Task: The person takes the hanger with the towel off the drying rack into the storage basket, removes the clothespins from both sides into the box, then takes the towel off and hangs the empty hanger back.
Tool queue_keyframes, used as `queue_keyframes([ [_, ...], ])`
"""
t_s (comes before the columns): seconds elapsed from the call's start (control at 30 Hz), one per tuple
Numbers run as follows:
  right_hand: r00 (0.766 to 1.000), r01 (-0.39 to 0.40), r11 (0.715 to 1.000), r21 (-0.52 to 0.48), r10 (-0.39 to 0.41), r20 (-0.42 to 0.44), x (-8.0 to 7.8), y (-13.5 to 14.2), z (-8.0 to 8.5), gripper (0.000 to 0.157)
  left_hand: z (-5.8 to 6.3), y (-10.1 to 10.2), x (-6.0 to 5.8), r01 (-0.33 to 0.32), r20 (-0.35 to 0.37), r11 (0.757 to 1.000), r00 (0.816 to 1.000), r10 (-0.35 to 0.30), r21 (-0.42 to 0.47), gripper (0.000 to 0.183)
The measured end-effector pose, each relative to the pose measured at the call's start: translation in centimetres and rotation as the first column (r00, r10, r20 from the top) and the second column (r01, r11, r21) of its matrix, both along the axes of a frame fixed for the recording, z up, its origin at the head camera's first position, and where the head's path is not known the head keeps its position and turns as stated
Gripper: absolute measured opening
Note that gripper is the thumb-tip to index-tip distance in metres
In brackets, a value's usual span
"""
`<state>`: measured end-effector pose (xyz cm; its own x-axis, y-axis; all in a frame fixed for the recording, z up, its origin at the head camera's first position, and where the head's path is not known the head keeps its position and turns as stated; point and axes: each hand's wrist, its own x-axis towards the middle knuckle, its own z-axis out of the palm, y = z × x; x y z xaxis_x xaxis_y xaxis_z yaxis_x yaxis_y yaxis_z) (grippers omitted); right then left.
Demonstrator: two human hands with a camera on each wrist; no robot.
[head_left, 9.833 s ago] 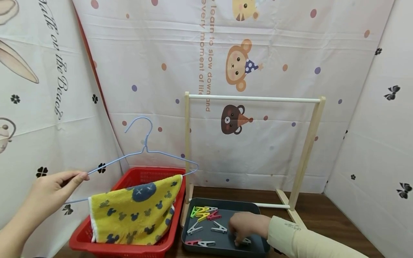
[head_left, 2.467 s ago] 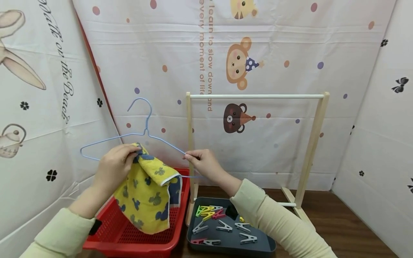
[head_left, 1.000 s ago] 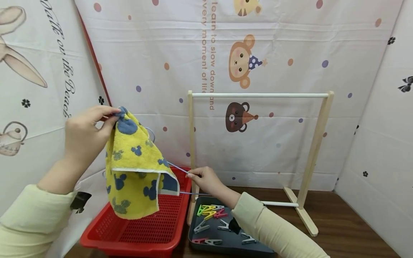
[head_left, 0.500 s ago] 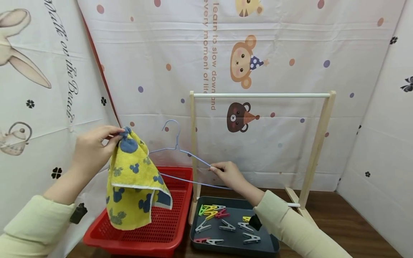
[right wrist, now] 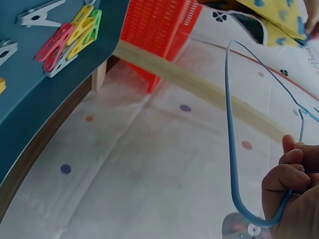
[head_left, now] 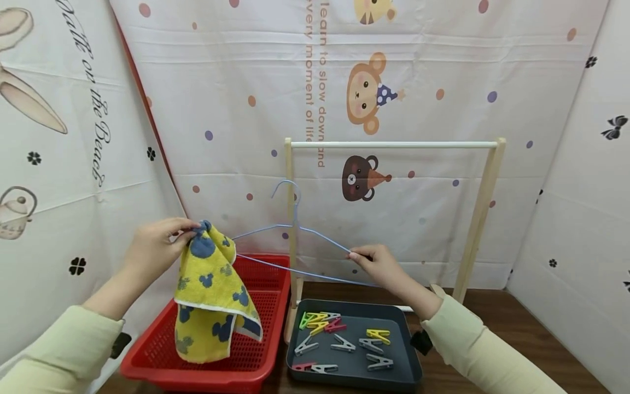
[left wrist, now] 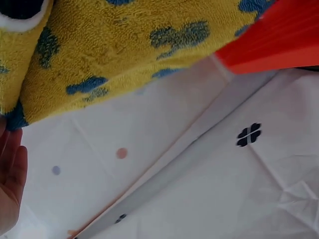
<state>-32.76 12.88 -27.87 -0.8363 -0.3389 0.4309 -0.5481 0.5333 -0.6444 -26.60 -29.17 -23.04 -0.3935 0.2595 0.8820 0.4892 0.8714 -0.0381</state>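
Observation:
My left hand pinches a bunched corner of a small yellow towel with blue mouse-head prints and white edging. The towel hangs folded over the red basket. My right hand grips a light blue wire hanger by its right shoulder, with the hook upward. In the head view the hanger's left end meets the towel's edge. Seen from the right wrist, the far end of the hanger shows bare, just beside the towel. The left wrist view has the towel close up beside my fingertips.
Below the towel stands the red plastic basket. A dark grey tray beside it holds several clothespins in grey, yellow, red and green. Behind them rises a wooden rack with a white top rail. Printed cloth walls enclose the table.
Across the last second the hanger has slid rightward from behind the towel, exposing its hook and most of its left shoulder. The left hand lowers the towel and shifts it slightly right.

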Motion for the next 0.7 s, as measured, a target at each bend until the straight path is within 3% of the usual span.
queue_keyframes([
  [0.13,1.0,0.016,1.0,0.002,-0.016,0.013,0.4,1.4,0.0,0.025,-1.2,-0.3,-0.7,-0.022,0.115,0.999,0.993,0.024,-0.024,0.019],
  [0.23,1.0,0.019,1.0,0.022,-0.019,-0.001,0.6,2.1,0.0,0.026,-1.9,-0.4,-1.3,-0.024,0.286,0.999,0.958,0.032,-0.031,0.014],
  [0.37,1.0,0.028,0.998,0.047,-0.028,-0.002,1.0,2.7,-0.2,0.026,-3.0,-0.6,-2.1,-0.011,0.508,0.999,0.861,0.032,-0.044,0.013],
  [0.6,1.0,0.023,0.997,0.067,-0.023,-0.008,1.6,3.3,-0.6,0.025,-4.6,-0.5,-3.4,0.074,0.702,0.991,0.712,0.026,-0.111,0.014],
  [0.67,1.0,0.022,0.998,0.062,-0.022,-0.002,1.7,3.5,-0.7,0.025,-5.1,-0.3,-3.7,0.112,0.759,0.986,0.651,0.024,-0.128,0.015],
  [0.7,1.0,0.022,0.998,0.06,-0.023,0.001,1.7,3.6,-0.7,0.025,-5.4,-0.2,-3.8,0.126,0.79,0.983,0.612,0.026,-0.13,0.016],
])
